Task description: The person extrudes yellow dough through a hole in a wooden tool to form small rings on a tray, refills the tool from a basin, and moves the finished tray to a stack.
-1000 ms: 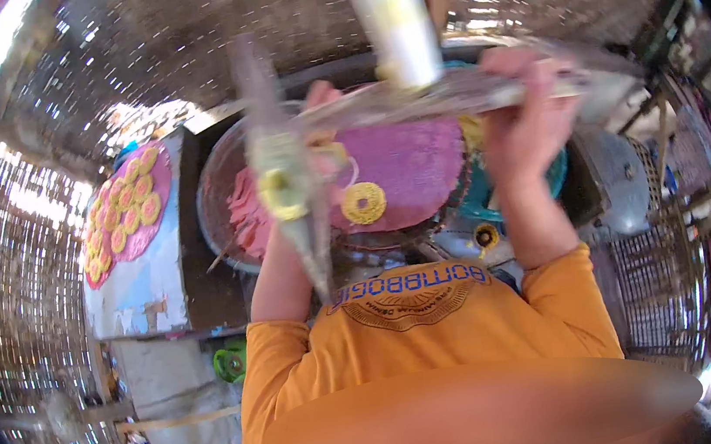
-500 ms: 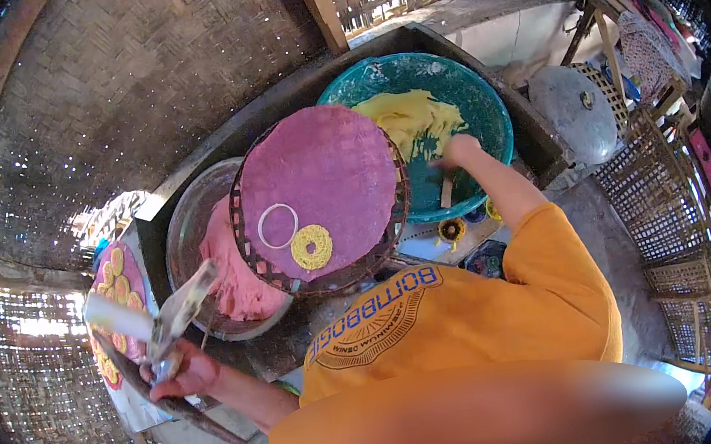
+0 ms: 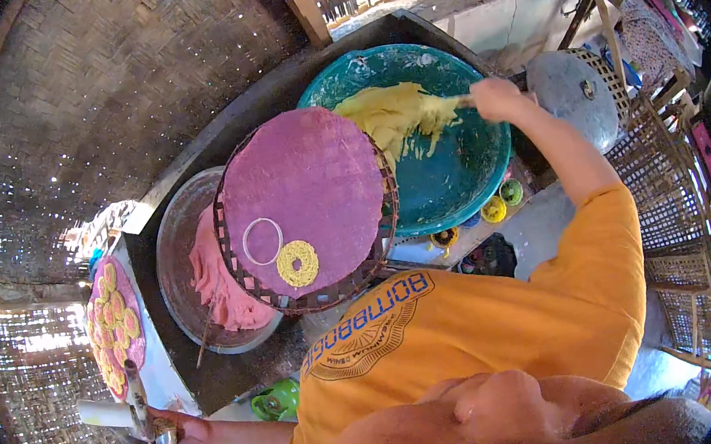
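Observation:
At the right rim of the teal basin (image 3: 458, 197), my right hand (image 3: 499, 100) is closed around a wooden stick (image 3: 466, 101). The stick's far end meets the sticky yellow dough (image 3: 391, 113). My left hand (image 3: 189, 438), low at the left, grips a hand press (image 3: 166, 436) with a metal cylinder and wooden arms. Between the hands, a round woven tray (image 3: 220, 229) carries a purple sheet (image 3: 307, 184). On that sheet lie a thin white ring (image 3: 245, 241) and a yellow ring of dough strands (image 3: 309, 254). Pink dough (image 3: 228, 293) rests in a grey metal basin (image 3: 172, 269), partly under the tray.
Several yellow dough rings (image 3: 113, 328) cover a pink sheet at the far left. A metal lid (image 3: 565, 101) and woven baskets (image 3: 662, 178) stand at the right. Small yellow and green containers (image 3: 494, 210) sit by the teal basin. A green rounded object (image 3: 279, 400) is below.
My right hand has moved up and right from inside the basin to its rim. My left hand has lowered with the press. The view has shifted slightly.

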The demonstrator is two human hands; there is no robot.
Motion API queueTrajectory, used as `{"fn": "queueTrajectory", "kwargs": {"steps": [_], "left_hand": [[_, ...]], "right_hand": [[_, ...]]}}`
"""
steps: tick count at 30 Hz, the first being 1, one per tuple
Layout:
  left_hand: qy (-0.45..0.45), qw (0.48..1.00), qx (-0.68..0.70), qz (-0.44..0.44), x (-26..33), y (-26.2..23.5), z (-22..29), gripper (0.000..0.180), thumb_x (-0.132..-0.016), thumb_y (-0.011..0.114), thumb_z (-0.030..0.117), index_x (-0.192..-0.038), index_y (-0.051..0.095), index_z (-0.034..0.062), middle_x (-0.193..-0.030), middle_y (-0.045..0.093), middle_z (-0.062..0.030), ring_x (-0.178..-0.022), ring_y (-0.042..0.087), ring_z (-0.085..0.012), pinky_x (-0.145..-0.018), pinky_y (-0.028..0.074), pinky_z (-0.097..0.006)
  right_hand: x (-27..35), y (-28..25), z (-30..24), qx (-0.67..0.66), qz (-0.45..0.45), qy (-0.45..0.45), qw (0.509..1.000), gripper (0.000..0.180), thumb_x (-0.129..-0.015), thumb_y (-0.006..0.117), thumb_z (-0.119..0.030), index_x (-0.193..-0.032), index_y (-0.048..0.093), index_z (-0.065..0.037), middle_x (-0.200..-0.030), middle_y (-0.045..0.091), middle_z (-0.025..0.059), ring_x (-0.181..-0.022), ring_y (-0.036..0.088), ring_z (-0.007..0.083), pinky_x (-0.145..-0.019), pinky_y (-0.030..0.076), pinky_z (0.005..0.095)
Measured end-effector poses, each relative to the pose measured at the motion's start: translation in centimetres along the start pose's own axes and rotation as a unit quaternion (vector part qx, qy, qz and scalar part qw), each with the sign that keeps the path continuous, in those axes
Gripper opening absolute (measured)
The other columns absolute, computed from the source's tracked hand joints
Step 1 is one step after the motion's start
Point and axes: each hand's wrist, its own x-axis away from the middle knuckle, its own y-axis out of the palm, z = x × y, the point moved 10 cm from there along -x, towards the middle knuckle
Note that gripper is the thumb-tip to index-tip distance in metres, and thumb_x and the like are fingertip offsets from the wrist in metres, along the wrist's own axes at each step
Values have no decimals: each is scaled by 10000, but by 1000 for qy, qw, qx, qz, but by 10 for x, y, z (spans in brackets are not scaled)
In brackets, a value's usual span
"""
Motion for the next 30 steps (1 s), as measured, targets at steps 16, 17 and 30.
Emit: {"fn": "queueTrajectory", "kwargs": {"steps": [16, 17, 30], "left_hand": [[-189, 962, 138, -143, 19, 67, -41, 343, -694, 706, 327, -922, 600, 94, -1265, 446, -168, -1208, 363, -342, -1034, 229, -539], [-177, 965, 132, -145, 19, 59, -37, 337, -696, 704, 330, -916, 601, 96, -1252, 458, -166, -1201, 371, -341, -1028, 238, -543], [-179, 973, 104, -99, 34, 61, -49, 346, -705, 685, 373, -898, 607, 95, -1150, 549, -108, -1149, 441, -307, -975, 329, -523]], "right_hand": [[-74, 63, -22, 181, 38, -125, 975, 137, -677, 578, -92, -777, 642, -23, -802, 632, 133, -727, 635, 269, -617, 509, 365], [-72, 66, -25, 185, 10, -134, 974, 142, -675, 575, -87, -781, 643, -20, -814, 631, 141, -736, 633, 272, -628, 509, 368], [-24, 51, -18, 123, 10, -148, 981, 147, -664, 570, -75, -778, 642, -17, -805, 630, 172, -766, 625, 319, -664, 504, 412]]}}
